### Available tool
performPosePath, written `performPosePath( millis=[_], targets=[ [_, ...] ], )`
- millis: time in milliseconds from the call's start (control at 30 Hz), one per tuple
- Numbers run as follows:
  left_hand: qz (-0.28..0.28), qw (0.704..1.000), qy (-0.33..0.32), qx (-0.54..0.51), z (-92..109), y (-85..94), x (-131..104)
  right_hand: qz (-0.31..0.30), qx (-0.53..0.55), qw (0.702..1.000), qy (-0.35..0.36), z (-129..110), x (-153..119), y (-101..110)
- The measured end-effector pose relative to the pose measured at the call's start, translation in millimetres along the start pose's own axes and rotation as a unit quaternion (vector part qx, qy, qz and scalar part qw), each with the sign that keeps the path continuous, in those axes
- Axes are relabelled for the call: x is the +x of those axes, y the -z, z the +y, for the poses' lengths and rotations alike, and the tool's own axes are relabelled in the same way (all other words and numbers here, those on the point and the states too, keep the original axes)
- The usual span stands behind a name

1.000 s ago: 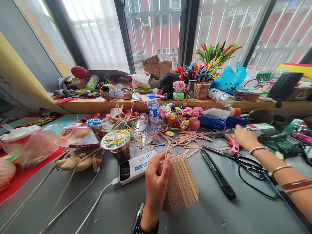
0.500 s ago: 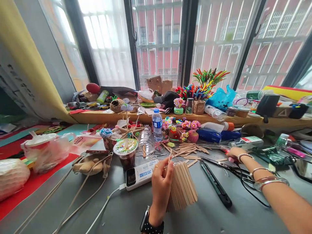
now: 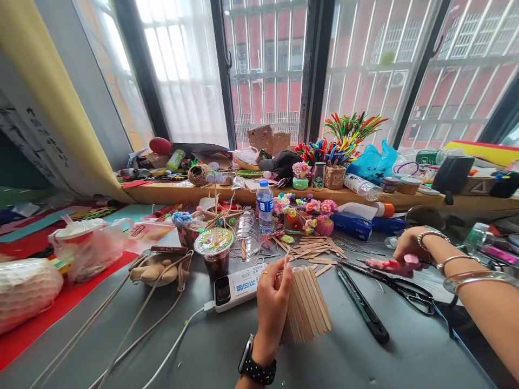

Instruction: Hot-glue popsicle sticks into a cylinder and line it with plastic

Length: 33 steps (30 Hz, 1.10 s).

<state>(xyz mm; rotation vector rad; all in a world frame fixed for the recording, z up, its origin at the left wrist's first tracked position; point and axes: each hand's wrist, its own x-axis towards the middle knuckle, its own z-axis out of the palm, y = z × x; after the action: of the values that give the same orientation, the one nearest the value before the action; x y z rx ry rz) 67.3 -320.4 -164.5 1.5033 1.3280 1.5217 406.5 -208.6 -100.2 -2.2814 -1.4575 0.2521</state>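
Note:
My left hand (image 3: 272, 300) is closed around the edge of a holder of wooden craft sticks (image 3: 308, 303), set side by side, above the grey table. A short strand of pale twine (image 3: 288, 253) stands up at my fingertips. Over to the right, my right hand (image 3: 411, 244) is wrapped round a pink hot glue gun (image 3: 411, 260), whose nozzle points left. Just below it lie black-handled scissors (image 3: 417, 296). A dark green utility knife (image 3: 362, 306) rests on the table between my hands.
Loose craft sticks (image 3: 318, 247) lie behind my left hand. Left of it are a phone with a white power bank (image 3: 242, 286), a lidded drink cup (image 3: 214, 259) and a corded wooden bowl (image 3: 162, 277). A water bottle (image 3: 265, 210) stands before the cluttered sill (image 3: 243, 193).
My right hand has moved right and lifted the pink glue gun off the table area. My left hand keeps hold of the craft-stick holder. The view has shifted slightly.

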Motion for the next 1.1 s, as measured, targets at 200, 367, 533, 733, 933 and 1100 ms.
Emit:
performPosePath(
  millis=[200, 367, 533, 733, 933, 1100],
  targets=[
    [-0.004, 1.0, 0.006, -0.01, 1.7, -0.2, 0.2, -0.277, 0.055, 0.952, -0.116, 8.5, -1.9, -2.2],
    [0.005, 1.0, 0.014, -0.002, 2.9, 0.4, -0.4, -0.378, 0.17, 0.905, -0.092, 4.8, -13.0, -0.1],
    [0.002, 1.0, 0.001, -0.014, 1.8, -0.4, -4.0, -0.3, 0.32, 0.898, 0.02, 3.1, -53.1, -7.9],
    [0.006, 1.0, 0.005, -0.015, 2.5, -7.3, -9.0, -0.151, 0.377, 0.911, 0.077, -5.6, -115.1, -39.9],
    [0.022, 1.0, 0.001, -0.017, 4.0, -16.6, -7.5, -0.038, 0.278, 0.955, 0.098, -26.3, -145.9, -54.9],
    [0.03, 0.999, -0.018, -0.004, 2.1, -27.1, -5.8, 0.071, 0.219, 0.969, 0.089, -28.3, -161.2, -57.7]
  ],
)
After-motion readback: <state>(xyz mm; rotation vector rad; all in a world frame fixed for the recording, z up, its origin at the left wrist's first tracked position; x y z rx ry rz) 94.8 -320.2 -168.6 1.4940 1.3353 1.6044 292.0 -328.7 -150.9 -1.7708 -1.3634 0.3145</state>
